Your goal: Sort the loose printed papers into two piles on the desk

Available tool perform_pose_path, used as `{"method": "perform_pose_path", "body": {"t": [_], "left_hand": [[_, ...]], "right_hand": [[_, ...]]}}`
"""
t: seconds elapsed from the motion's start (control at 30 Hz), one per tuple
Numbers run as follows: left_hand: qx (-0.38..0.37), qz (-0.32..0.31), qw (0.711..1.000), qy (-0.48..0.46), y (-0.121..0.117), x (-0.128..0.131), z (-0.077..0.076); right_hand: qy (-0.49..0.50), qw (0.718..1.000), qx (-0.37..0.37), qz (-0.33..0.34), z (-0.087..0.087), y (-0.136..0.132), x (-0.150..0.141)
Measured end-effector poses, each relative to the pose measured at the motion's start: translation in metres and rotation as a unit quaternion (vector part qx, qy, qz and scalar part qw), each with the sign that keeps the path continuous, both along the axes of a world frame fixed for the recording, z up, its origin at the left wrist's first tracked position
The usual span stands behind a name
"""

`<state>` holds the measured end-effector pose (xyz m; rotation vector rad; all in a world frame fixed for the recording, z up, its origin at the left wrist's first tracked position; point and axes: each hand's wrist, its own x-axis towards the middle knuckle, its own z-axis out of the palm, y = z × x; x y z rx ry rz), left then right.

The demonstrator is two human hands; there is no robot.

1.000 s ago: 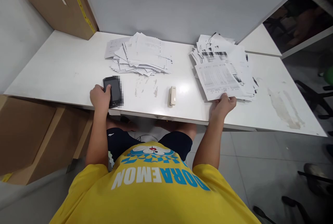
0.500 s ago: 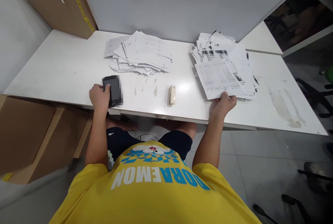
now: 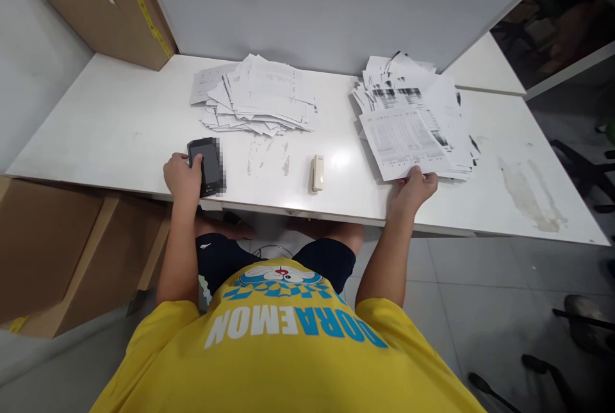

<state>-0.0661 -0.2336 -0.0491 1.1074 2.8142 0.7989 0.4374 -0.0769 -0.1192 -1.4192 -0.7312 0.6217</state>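
My left hand (image 3: 184, 175) is closed on a black smartphone (image 3: 204, 166) near the front edge of the white table, its thumb across the phone's face. Part of the phone's right side is blurred out. On the other side, my right hand (image 3: 414, 190) pinches the lower edge of a printed sheet of paper (image 3: 401, 143), which lies on top of a messy paper pile (image 3: 444, 105). Between the hands lies a small cream stapler (image 3: 318, 174). Behind it, to the left, is a second stack of papers (image 3: 269, 89).
The white table (image 3: 120, 118) meets a grey panel (image 3: 307, 9) at the back. A taped cardboard box (image 3: 96, 3) stands at the back left corner. Below the table's left side are more cardboard boxes (image 3: 52, 246). Dark chair legs (image 3: 548, 374) show on the tiled floor at right.
The view has shifted very slightly. Both hands keep their holds, and the phone, sheet, stapler and paper stacks stay in place.
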Motion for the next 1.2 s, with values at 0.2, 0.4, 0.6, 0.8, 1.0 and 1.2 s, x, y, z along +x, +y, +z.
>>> {"method": "perform_pose_path", "body": {"t": [0.2, 0.4, 0.6, 0.8, 1.0, 1.2], "left_hand": [[-0.005, 0.002, 1.000, 0.007, -0.001, 0.002, 0.001], [-0.007, 0.006, 1.000, 0.011, -0.001, 0.002, 0.001], [-0.017, -0.004, 1.000, 0.019, 0.000, -0.001, -0.001], [-0.029, -0.018, 0.999, 0.008, 0.001, -0.007, 0.006], [0.082, -0.026, 0.992, 0.090, -0.036, 0.010, 0.015], [0.105, -0.093, 0.981, 0.138, -0.101, 0.049, -0.058]], "right_hand": [[-0.014, 1.000, -0.009, 0.006, -0.001, 0.000, 0.000], [-0.036, 0.999, -0.007, 0.003, 0.000, -0.001, -0.001], [-0.034, 0.999, 0.005, -0.014, 0.001, -0.007, -0.001], [-0.003, 0.995, -0.026, -0.094, 0.019, 0.009, -0.001], [-0.085, 0.951, -0.254, 0.156, 0.094, -0.011, 0.001], [-0.242, 0.927, -0.142, 0.247, 0.136, -0.028, -0.063]]}}
